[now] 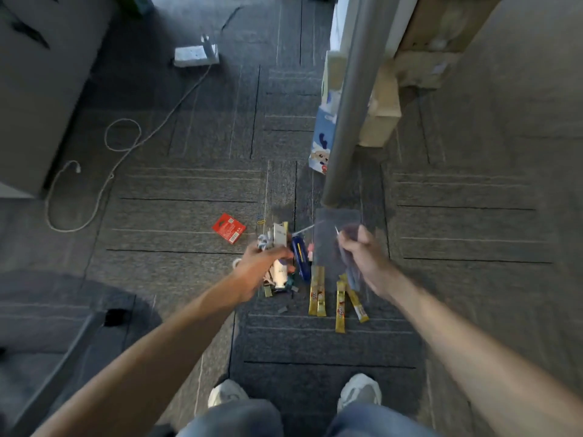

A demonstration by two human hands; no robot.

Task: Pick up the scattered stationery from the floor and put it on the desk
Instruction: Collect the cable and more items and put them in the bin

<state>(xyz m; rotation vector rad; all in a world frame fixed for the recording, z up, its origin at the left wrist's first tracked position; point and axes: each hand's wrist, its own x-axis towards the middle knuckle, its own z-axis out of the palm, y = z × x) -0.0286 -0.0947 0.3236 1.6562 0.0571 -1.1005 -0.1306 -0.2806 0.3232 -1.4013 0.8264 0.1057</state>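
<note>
Stationery lies scattered on the grey carpet ahead of my feet. My left hand (263, 263) is closed around a bunch of small items, among them a white box (279, 235) and a white tube (280, 276). My right hand (362, 252) pinches a clear plastic bag (337, 230) held above the floor. Between the hands lies a blue pen-like item (300, 257). Several yellow sachets (317, 291) lie below my right hand. A red packet (228, 228) rests to the left of the pile. Small clips (282, 309) are strewn near the sachets.
A grey desk leg (350, 115) rises just behind the pile, with a blue cartoon box (321, 143) and cardboard boxes (381, 121) beside it. A white power strip (195, 55) and looping cable (123, 146) lie far left. A chair base (115, 316) sits near left. My shoes (359, 391) stand below.
</note>
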